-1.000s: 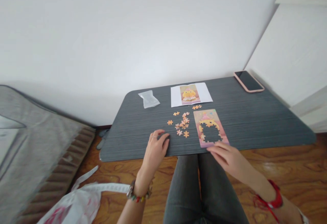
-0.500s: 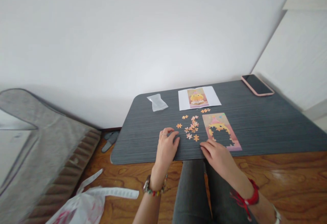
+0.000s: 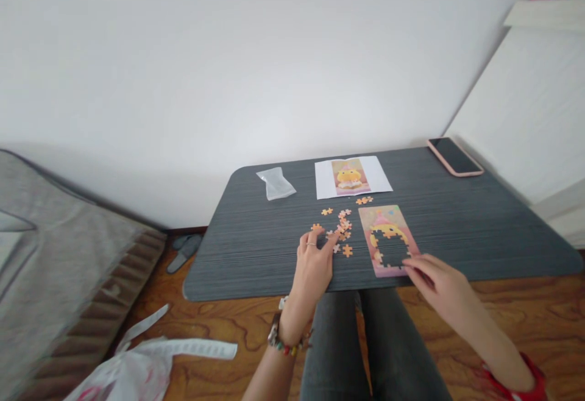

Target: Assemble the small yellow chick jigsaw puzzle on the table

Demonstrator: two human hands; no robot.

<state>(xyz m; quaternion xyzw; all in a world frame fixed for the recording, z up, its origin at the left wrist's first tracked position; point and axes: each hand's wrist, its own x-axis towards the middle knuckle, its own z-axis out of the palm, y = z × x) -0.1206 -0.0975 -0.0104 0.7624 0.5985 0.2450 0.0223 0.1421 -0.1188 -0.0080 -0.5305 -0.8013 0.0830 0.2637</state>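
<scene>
The pink-bordered cardboard jigsaw [image 3: 389,240] near the grey table's [image 3: 479,230] front edge is framed, its middle open; I judge a dozen-odd loose orange pieces [image 3: 342,225] remain. My left hand [image 3: 313,265] fingers the pile; its grip I cannot tell. My right hand [image 3: 437,280] rests loosely spread at the jigsaw's front-right corner.

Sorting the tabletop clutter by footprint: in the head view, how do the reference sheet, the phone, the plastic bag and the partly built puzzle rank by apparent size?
1. reference sheet
2. partly built puzzle, though it lies nearer the camera
3. phone and plastic bag: too alike to rank
</scene>
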